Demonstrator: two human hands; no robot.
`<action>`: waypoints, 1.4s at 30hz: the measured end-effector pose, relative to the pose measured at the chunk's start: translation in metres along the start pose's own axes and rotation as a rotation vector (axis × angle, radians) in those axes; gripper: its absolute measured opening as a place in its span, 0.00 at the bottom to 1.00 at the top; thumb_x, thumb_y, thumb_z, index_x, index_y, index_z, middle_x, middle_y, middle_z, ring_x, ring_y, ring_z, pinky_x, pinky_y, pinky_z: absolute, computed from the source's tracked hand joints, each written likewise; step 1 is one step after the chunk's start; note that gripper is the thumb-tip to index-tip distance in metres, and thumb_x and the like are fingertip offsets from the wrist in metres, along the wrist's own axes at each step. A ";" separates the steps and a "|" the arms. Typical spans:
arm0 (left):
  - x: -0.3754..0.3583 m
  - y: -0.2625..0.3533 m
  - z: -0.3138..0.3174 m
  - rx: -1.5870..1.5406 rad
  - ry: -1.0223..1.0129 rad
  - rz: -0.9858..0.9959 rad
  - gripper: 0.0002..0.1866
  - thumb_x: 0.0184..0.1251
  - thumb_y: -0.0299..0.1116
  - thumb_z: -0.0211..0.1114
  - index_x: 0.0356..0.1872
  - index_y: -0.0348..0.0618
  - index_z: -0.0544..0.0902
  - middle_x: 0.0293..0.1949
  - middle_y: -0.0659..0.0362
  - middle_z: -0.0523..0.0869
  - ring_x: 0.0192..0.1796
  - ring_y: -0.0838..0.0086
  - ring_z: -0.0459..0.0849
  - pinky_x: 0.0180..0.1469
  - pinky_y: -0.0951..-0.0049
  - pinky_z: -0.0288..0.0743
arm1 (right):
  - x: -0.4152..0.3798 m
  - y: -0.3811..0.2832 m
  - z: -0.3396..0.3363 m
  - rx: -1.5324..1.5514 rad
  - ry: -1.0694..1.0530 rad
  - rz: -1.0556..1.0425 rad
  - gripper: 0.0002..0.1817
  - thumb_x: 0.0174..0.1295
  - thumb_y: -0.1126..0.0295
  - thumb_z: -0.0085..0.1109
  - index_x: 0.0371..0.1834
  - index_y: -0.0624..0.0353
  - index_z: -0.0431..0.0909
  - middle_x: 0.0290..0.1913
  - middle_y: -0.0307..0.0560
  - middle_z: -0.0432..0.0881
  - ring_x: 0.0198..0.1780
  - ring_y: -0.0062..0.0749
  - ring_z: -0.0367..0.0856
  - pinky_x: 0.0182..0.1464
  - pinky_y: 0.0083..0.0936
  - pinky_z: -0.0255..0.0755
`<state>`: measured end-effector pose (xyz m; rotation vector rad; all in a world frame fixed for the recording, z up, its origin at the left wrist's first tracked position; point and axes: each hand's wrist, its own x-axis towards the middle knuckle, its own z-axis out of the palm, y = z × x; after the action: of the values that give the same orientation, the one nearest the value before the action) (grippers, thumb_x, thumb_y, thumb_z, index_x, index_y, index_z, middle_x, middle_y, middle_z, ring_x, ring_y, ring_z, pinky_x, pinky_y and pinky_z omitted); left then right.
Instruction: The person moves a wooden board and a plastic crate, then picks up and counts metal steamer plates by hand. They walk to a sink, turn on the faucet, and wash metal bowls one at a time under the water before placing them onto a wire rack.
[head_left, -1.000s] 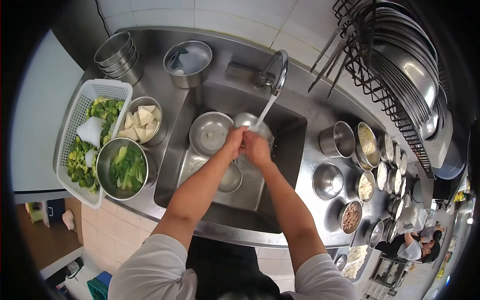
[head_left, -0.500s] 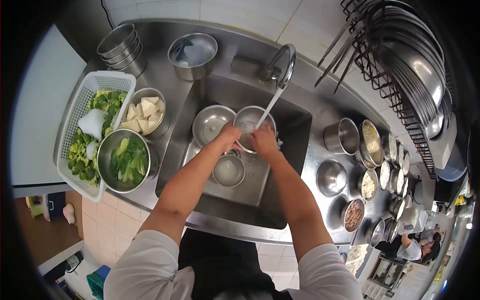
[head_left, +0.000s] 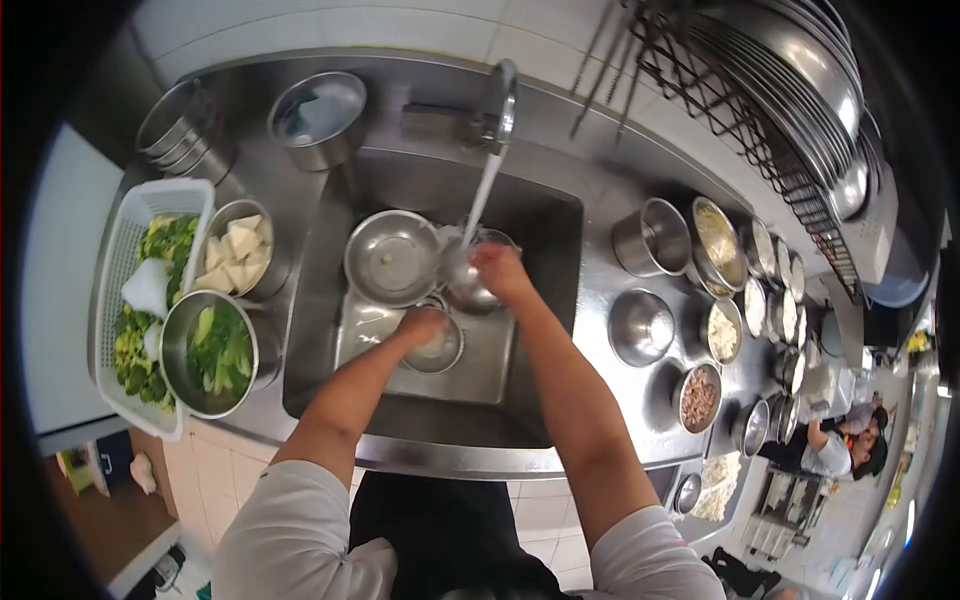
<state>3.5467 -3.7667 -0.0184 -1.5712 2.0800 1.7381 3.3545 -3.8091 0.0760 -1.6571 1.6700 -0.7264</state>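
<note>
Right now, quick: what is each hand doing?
Left hand: on the small bowl in the sink; grip unclear.
Right hand: holding a bowl under the tap water.

In the sink [head_left: 545,230] three bowls lie under the tap [head_left: 497,105], with a basket [head_left: 115,270] and two filled bowls on the left counter and containers on the right.

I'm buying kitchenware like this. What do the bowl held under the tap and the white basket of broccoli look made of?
The small round bowl in the right hand looks like stainless steel: grey, shiny, reflective. The white rectangular basket looks like moulded plastic: matt, with a perforated lattice wall.
</note>
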 end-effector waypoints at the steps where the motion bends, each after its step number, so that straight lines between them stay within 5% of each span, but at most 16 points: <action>1: 0.007 -0.023 0.034 0.506 -0.001 0.071 0.14 0.60 0.40 0.58 0.39 0.42 0.84 0.41 0.47 0.85 0.47 0.55 0.83 0.49 0.58 0.76 | -0.005 0.007 0.003 -0.013 0.034 0.045 0.16 0.59 0.61 0.58 0.43 0.63 0.80 0.39 0.62 0.82 0.45 0.56 0.80 0.47 0.38 0.73; 3: -0.008 -0.025 0.058 0.722 -0.226 0.016 0.11 0.61 0.33 0.56 0.39 0.42 0.84 0.43 0.48 0.84 0.50 0.56 0.82 0.50 0.57 0.75 | -0.025 0.008 0.000 0.018 0.068 0.212 0.18 0.60 0.60 0.59 0.45 0.65 0.80 0.41 0.62 0.83 0.46 0.50 0.82 0.49 0.33 0.72; 6: -0.008 -0.057 0.085 0.846 -0.222 0.133 0.12 0.60 0.27 0.55 0.40 0.44 0.85 0.44 0.50 0.85 0.49 0.57 0.83 0.49 0.56 0.76 | -0.064 -0.011 -0.034 0.441 0.194 0.468 0.15 0.65 0.64 0.55 0.44 0.67 0.80 0.39 0.51 0.84 0.44 0.35 0.81 0.47 0.27 0.71; 9: -0.012 -0.066 0.086 0.872 -0.142 0.186 0.12 0.59 0.26 0.55 0.39 0.43 0.86 0.42 0.50 0.86 0.46 0.57 0.85 0.49 0.57 0.77 | -0.112 0.032 -0.067 0.962 0.489 0.397 0.14 0.69 0.65 0.47 0.46 0.64 0.77 0.39 0.42 0.81 0.41 0.27 0.78 0.48 0.27 0.72; 12: -0.013 -0.053 0.080 1.063 -0.386 0.253 0.12 0.59 0.26 0.55 0.37 0.42 0.87 0.40 0.49 0.86 0.46 0.57 0.85 0.48 0.58 0.77 | -0.176 0.051 -0.131 1.382 0.606 0.192 0.18 0.71 0.65 0.40 0.57 0.64 0.71 0.53 0.50 0.78 0.53 0.35 0.77 0.59 0.35 0.70; 15: -0.009 -0.060 0.087 1.004 -0.299 0.324 0.11 0.57 0.26 0.57 0.36 0.41 0.87 0.41 0.48 0.86 0.46 0.56 0.85 0.48 0.58 0.77 | -0.211 0.053 -0.177 1.561 0.930 0.166 0.17 0.70 0.69 0.40 0.58 0.64 0.69 0.59 0.52 0.74 0.60 0.38 0.73 0.65 0.37 0.65; 17: -0.009 -0.041 0.084 0.879 -0.341 0.099 0.10 0.54 0.26 0.59 0.36 0.40 0.86 0.41 0.46 0.85 0.47 0.54 0.84 0.49 0.59 0.77 | -0.218 0.068 -0.195 1.545 1.131 0.213 0.18 0.71 0.70 0.38 0.58 0.65 0.69 0.60 0.53 0.74 0.61 0.40 0.72 0.64 0.41 0.66; 19: -0.011 -0.029 0.074 0.704 -0.242 -0.016 0.11 0.53 0.26 0.60 0.36 0.37 0.85 0.41 0.45 0.85 0.47 0.53 0.83 0.49 0.60 0.77 | -0.230 0.101 -0.204 1.400 0.990 0.192 0.18 0.70 0.72 0.38 0.60 0.65 0.67 0.59 0.53 0.75 0.61 0.43 0.72 0.64 0.45 0.67; 20: -0.004 -0.036 0.073 0.647 -0.163 -0.010 0.11 0.53 0.26 0.59 0.37 0.37 0.85 0.41 0.45 0.85 0.47 0.52 0.83 0.50 0.59 0.76 | -0.229 0.091 -0.205 1.139 1.173 0.354 0.19 0.69 0.74 0.39 0.63 0.63 0.63 0.58 0.53 0.74 0.59 0.44 0.72 0.60 0.45 0.68; 23: 0.001 -0.026 0.059 0.546 0.050 0.013 0.12 0.54 0.27 0.58 0.40 0.38 0.83 0.42 0.45 0.84 0.47 0.52 0.82 0.51 0.57 0.75 | -0.242 0.067 -0.203 0.764 1.165 0.536 0.26 0.64 0.68 0.52 0.67 0.55 0.62 0.60 0.52 0.68 0.58 0.39 0.70 0.59 0.39 0.65; 27: 0.033 -0.037 0.035 0.241 0.315 0.012 0.12 0.57 0.32 0.60 0.40 0.39 0.83 0.40 0.45 0.84 0.43 0.53 0.83 0.47 0.58 0.74 | -0.243 0.056 -0.161 0.281 1.097 0.312 0.26 0.63 0.68 0.55 0.64 0.57 0.65 0.56 0.49 0.74 0.53 0.36 0.74 0.54 0.33 0.69; 33: 0.041 0.031 -0.010 -0.834 0.561 -0.072 0.14 0.61 0.37 0.62 0.38 0.34 0.82 0.34 0.48 0.84 0.36 0.64 0.82 0.39 0.65 0.72 | -0.149 -0.021 -0.064 0.318 0.321 0.146 0.15 0.65 0.70 0.53 0.54 0.61 0.76 0.52 0.44 0.79 0.49 0.27 0.78 0.49 0.22 0.71; 36: 0.024 0.078 -0.032 -1.054 0.689 -0.123 0.15 0.64 0.37 0.59 0.36 0.32 0.82 0.31 0.49 0.85 0.34 0.66 0.81 0.38 0.66 0.72 | -0.086 -0.054 -0.014 0.164 0.186 -0.033 0.15 0.65 0.70 0.52 0.54 0.60 0.77 0.49 0.47 0.82 0.49 0.32 0.80 0.51 0.25 0.71; 38: 0.026 0.084 -0.036 -1.025 0.763 0.023 0.15 0.66 0.38 0.58 0.34 0.32 0.81 0.29 0.50 0.84 0.33 0.66 0.80 0.37 0.66 0.71 | -0.045 -0.045 0.014 0.091 0.183 -0.135 0.15 0.66 0.70 0.51 0.54 0.60 0.76 0.48 0.49 0.82 0.49 0.35 0.80 0.53 0.27 0.70; 40: 0.017 0.090 -0.042 -0.988 0.832 0.165 0.16 0.68 0.39 0.56 0.33 0.33 0.81 0.27 0.51 0.83 0.31 0.66 0.79 0.36 0.66 0.71 | -0.007 -0.037 0.033 -0.400 0.355 -0.474 0.16 0.65 0.69 0.50 0.54 0.59 0.77 0.51 0.54 0.80 0.52 0.39 0.79 0.54 0.29 0.69; 42: -0.006 0.101 -0.054 -0.488 0.896 0.244 0.19 0.70 0.41 0.54 0.28 0.34 0.79 0.24 0.53 0.81 0.27 0.66 0.76 0.34 0.65 0.69 | 0.030 -0.021 0.027 -0.494 0.192 -0.386 0.17 0.65 0.66 0.50 0.53 0.60 0.77 0.50 0.56 0.80 0.51 0.45 0.79 0.53 0.30 0.70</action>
<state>3.5120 -3.8154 0.0793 -2.7513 2.3385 1.9457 3.3896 -3.8379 0.0736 -2.3673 1.7797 -0.7051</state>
